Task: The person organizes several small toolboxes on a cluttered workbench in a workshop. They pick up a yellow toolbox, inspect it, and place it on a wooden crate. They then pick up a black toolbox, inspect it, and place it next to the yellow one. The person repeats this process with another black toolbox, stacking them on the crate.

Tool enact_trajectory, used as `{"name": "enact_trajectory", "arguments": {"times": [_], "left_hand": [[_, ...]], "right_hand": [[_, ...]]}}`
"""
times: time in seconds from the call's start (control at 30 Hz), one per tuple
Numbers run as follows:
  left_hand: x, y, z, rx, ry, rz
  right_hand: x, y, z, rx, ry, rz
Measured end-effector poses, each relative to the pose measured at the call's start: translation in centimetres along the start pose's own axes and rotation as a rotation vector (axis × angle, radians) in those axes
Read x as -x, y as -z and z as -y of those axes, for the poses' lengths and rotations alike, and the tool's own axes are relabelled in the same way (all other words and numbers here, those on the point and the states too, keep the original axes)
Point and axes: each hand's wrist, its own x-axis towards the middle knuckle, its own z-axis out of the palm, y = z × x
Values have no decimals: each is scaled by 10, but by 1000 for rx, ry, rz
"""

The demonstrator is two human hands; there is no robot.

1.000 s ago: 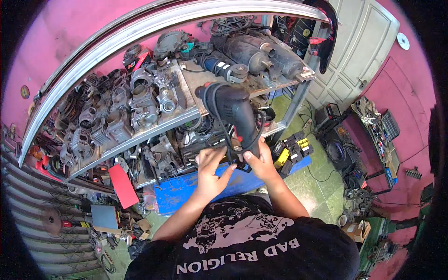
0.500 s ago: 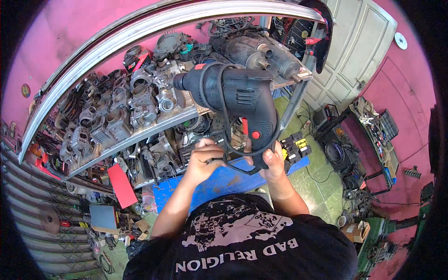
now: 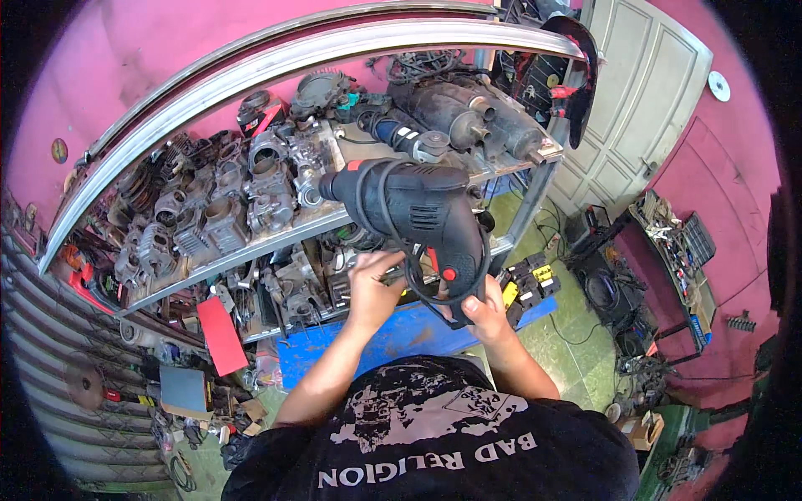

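A black electric drill (image 3: 428, 199) is held up in front of me, its chuck pointing left and its handle hanging down toward me. My right hand (image 3: 491, 316) grips the lower end of the handle, thumb on the near side. The black power cord (image 3: 362, 200) is looped round the drill's body and handle. Left of the handle, my left hand (image 3: 373, 285) has its fingers pinched together at the cord's loop; the fingertips are partly hidden. A red button (image 3: 449, 274) shows on the handle.
Behind the drill, a metal-edged shelf (image 3: 242, 257) carries greasy engine parts, mufflers (image 3: 447, 113) and an angle grinder (image 3: 405, 136). Below lies a blue board (image 3: 334, 342), with yellow-and-black boxes (image 3: 535, 280) to its right. A tool-covered rack (image 3: 668, 242) stands at the right wall.
The drill and both hands have come a little lower and to the right in view. More of the angle grinder on the shelf now shows above the drill.
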Motion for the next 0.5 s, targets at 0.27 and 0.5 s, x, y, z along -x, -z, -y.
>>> {"name": "enact_trajectory", "arguments": {"times": [0.27,0.5], "left_hand": [[-18,26,-25,985,745,25],[-138,46,-6,876,819,211]], "right_hand": [[-27,31,-14,939,312,88],[-98,47,-31,1357,462,182]]}}
